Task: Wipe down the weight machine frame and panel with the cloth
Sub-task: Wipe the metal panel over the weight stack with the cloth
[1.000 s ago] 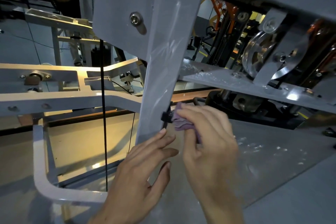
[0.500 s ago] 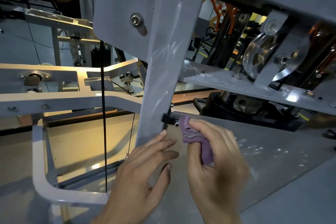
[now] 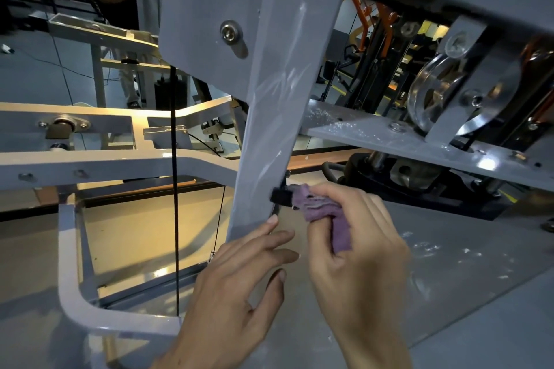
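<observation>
Since the earlier frame, the purple cloth [image 3: 326,216] is brought back up against the black clip [image 3: 281,197] on the edge of the grey upright frame bar [image 3: 269,129]. It is pinched in the grip of the right hand [image 3: 356,252], fingers curled round it. Left hand [image 3: 239,284] is laid flat, fingers spread, on the grey panel [image 3: 449,278], fingertips touching the bar's lower end

I see the slanted grey post [image 3: 269,117] blocking the way left of my right hand [image 3: 356,252], with a black clip [image 3: 281,196] jutting from its edge. Above, the flat bracket plate [image 3: 419,144] and pulley [image 3: 443,93] crowd in. The grey panel [image 3: 449,272] lies open to the right.
</observation>
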A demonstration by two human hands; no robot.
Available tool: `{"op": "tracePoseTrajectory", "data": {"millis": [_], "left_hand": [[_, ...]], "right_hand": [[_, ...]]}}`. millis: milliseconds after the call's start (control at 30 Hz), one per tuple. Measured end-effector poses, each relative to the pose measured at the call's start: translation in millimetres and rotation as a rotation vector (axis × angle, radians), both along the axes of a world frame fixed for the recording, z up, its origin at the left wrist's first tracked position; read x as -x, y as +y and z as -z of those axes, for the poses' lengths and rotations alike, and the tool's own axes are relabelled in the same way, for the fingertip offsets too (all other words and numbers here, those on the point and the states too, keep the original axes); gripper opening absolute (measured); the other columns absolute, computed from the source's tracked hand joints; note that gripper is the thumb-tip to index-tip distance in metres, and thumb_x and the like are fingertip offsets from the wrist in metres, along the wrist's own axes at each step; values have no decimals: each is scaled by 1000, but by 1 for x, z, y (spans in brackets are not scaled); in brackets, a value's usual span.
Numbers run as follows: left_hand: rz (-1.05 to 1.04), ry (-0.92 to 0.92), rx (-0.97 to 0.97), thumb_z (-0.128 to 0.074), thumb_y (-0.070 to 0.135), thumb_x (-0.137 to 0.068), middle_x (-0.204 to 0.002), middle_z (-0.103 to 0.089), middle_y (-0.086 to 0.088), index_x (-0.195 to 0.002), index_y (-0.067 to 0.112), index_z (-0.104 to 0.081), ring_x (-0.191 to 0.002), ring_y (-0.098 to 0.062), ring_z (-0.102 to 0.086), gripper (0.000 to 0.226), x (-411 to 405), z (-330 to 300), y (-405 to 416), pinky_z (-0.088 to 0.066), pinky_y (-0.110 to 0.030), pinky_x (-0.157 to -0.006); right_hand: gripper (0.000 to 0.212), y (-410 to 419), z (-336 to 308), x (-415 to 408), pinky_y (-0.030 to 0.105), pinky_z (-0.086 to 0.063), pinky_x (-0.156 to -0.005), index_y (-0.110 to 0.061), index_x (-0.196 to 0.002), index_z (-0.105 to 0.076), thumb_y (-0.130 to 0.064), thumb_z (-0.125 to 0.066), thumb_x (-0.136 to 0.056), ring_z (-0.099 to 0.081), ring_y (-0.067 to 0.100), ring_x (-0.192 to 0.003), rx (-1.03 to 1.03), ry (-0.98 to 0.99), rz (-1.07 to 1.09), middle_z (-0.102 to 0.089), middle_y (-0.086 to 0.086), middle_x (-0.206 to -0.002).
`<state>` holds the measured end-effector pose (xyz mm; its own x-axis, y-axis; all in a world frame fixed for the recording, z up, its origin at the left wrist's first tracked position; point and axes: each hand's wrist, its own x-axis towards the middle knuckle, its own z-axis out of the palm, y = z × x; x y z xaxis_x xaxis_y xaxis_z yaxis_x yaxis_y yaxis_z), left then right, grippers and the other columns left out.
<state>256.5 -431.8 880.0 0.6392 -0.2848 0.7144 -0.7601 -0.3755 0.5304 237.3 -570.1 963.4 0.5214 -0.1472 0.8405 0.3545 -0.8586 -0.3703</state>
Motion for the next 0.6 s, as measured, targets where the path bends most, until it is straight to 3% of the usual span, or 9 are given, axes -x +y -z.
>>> {"op": "tracePoseTrajectory", "data": {"millis": [100,267,333,467,600], "left_hand": [[0,5,-18,-66,19,-90,-136,-59,26,-112,30,-73,-141,-2,-44,25,-1,2,0,-34,-14,-109],[45,43,8,-62,25,-88,-142,-50,33,-132,34,-62,-133,8,-47,45,0,-2,2,-37,-10,-102],[43,40,4,-61,26,-88,-142,-49,35,-131,35,-62,-132,10,-46,44,1,-4,3,-35,-7,-101],[-1,-4,-28,-66,20,-90,-137,-58,27,-114,30,-73,-141,1,-43,26,-2,-1,1,-32,-11,-108],[24,17,-33,-71,19,-85,-138,-58,25,-123,28,-70,-135,4,-47,39,-3,1,2,-36,-12,-104]], "right_hand": [[35,1,5,1,20,-48,-82,-16,-99,-73,7,-59,-77,-63,13,-89,-20,-17,16,-70,-11,-93],[32,28,-5,-10,26,-50,-87,-12,-104,-74,0,-52,-85,-60,14,-97,70,28,-115,-70,-7,-99],[32,27,-8,-11,24,-49,-87,-13,-104,-73,3,-55,-83,-60,12,-95,74,46,-145,-70,-8,-98],[35,4,-4,-5,24,-50,-78,-15,-99,-73,12,-63,-79,-62,12,-88,-1,-20,-37,-70,-10,-92],[30,20,3,-13,27,-51,-83,-10,-99,-75,9,-60,-81,-62,17,-92,42,-59,-60,-71,-4,-96]]}}
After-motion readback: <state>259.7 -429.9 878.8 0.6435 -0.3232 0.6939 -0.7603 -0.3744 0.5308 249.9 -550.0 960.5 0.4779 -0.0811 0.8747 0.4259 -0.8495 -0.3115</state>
